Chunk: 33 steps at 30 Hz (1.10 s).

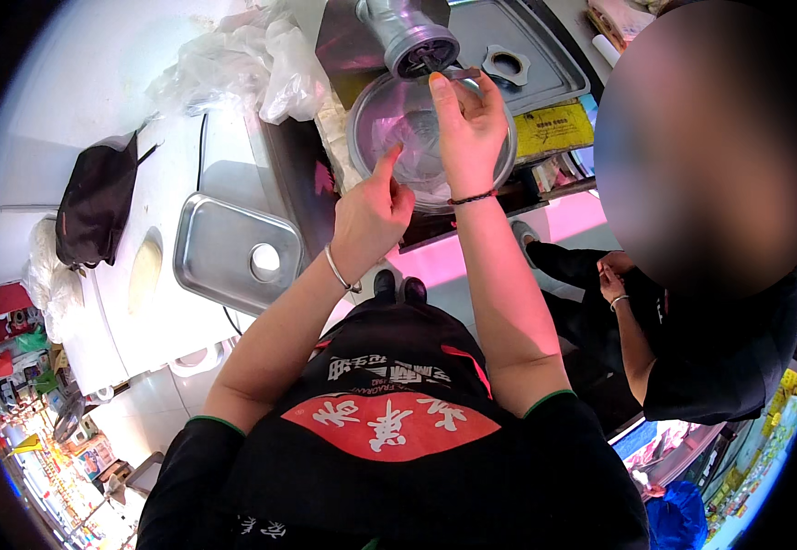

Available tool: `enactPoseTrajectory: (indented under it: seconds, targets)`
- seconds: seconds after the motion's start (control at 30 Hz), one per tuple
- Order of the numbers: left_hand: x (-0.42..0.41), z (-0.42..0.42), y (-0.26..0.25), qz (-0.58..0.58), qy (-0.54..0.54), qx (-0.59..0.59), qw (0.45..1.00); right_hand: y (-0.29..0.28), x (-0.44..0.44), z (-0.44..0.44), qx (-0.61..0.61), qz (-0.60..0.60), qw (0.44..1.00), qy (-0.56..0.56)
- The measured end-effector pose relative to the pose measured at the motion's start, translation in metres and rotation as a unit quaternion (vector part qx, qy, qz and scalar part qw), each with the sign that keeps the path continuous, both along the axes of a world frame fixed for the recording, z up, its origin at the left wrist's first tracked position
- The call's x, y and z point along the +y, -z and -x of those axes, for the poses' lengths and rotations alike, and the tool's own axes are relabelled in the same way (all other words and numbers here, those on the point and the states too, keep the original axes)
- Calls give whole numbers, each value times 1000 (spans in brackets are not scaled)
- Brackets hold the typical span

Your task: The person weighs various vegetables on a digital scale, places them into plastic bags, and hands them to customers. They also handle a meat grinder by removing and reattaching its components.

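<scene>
The open metal head of a meat grinder (422, 55) juts out above a large round bowl (356, 148) that has clear plastic film in it. My right hand (471, 130) is just below the grinder's mouth and pinches a small flat dark metal piece (464, 73), perhaps the grinder blade. Over the near left part of the bowl, my left hand (374, 210) holds nothing; its index finger points forward and the other fingers curl in. A metal ring nut (507, 64) lies on the metal tray (550, 89) to the right of the grinder.
Left of me, a steel pan with a round hole (233, 254) rests on a white surface (164, 323). Plastic bags (254, 65) and a black bag (99, 199) lie farther off. A yellow packet (553, 130) is beside the bowl. Another person (708, 344) stands close on my right.
</scene>
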<state>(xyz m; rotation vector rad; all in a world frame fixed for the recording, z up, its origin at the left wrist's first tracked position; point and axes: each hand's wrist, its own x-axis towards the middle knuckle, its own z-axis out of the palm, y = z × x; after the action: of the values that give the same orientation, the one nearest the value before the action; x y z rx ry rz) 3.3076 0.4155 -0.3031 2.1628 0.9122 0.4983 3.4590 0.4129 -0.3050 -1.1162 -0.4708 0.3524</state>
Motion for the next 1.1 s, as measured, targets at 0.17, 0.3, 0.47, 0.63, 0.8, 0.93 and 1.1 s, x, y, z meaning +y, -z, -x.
enactPoseTrajectory:
  seconds: [0.17,0.3,0.47,0.63,0.8,0.93,1.1]
  targets:
    - [5,0,-1,-4,8,-10,1000,-8,0,3,-16,10,1000,22]
    - [2,2,7,15,13,7,1000,-11,-1,4,-41,50,997,40]
    - [-1,3,10,44,19,8,999,-15,-1,-1,-132,152,977,76]
    - [-2,4,14,38,25,8,999,-24,-6,3,-227,203,948,95]
    - [-1,4,14,59,29,41,997,-12,-7,-3,-265,168,946,77]
    - [-1,6,17,64,29,43,997,3,-4,-4,-252,105,960,55]
    - [0,8,20,68,31,65,995,7,0,-1,-238,91,964,79]
